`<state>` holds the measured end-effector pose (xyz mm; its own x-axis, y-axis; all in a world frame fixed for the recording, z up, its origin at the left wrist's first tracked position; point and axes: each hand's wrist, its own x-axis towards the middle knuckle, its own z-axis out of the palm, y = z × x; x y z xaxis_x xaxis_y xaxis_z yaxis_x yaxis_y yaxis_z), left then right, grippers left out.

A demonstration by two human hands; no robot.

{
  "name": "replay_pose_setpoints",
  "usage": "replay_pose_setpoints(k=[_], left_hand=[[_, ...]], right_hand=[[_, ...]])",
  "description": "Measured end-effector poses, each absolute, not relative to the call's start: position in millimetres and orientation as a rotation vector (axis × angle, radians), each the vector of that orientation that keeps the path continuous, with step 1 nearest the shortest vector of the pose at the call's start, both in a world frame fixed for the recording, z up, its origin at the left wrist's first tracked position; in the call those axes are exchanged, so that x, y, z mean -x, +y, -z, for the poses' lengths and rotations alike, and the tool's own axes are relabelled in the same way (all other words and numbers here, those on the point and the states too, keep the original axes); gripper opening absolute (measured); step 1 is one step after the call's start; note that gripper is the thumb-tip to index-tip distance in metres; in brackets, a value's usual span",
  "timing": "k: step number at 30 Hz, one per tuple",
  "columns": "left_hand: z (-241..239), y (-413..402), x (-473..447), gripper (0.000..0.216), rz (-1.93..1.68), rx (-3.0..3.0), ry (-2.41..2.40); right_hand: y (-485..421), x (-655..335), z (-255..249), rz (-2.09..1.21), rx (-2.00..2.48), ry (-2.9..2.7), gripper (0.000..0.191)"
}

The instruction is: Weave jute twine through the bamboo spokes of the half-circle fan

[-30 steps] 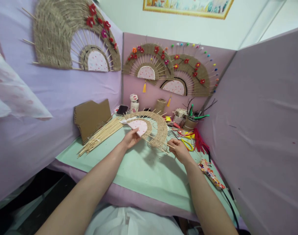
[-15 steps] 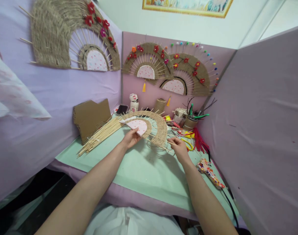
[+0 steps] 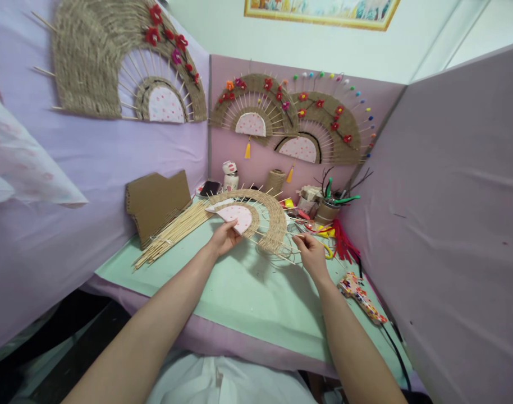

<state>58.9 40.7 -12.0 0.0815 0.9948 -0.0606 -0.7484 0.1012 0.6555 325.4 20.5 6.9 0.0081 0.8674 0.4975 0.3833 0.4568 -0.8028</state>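
Observation:
A half-round woven fan [image 3: 275, 221] of thin sticks and brown twine is held up over the table. My left hand [image 3: 226, 238] is closed on its base, thumb on the pink-spotted white half-circle [image 3: 237, 216]. Stick ends poke out past the woven outer band. My right hand [image 3: 311, 252] is just beyond the fan's right end, fingers pinched together by the stick tips on what looks like the thin twine; the strand is hard to see there. Loose loops of twine [image 3: 267, 253] show beneath the fan.
Left are a bundle of sticks [image 3: 172, 235] and cardboard [image 3: 157, 205]. A twine spool [image 3: 275, 182] and a can of tools [image 3: 327, 212] stand behind. Yellow scissors [image 3: 328, 251], red pipe cleaners [image 3: 344, 244] and a corded glue gun [image 3: 361, 297] lie right. Finished fans [image 3: 90, 62] hang on the partitions.
My right hand has shifted slightly right, away from the fan's end. The fan's right end has tilted a little; my left hand keeps its hold.

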Motion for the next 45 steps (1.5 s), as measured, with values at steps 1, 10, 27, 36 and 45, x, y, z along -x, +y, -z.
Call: replay_pose_setpoints(k=[1, 10, 27, 36, 45], left_hand=[[11, 40, -59, 0.028, -1.394, -0.53, 0.586], [10, 39, -60, 0.03, -1.395, -0.497, 0.673], [6, 42, -55, 0.033, -1.54, -0.483, 0.861], [8, 42, -53, 0.042, -1.448, -0.48, 0.786], [5, 33, -57, 0.047, -1.293, -0.591, 0.616]], right_hand=[[20, -326, -7, -0.522, 1.124, -1.596, 0.028], [25, -331, -6, -0.292, 1.107, -1.565, 0.029], [26, -332, -5, -0.15, 0.912, -1.833, 0.016], [25, -330, -7, -0.226, 0.969, -1.82, 0.018], [22, -322, -2, -0.482, 0.997, -1.876, 0.021]])
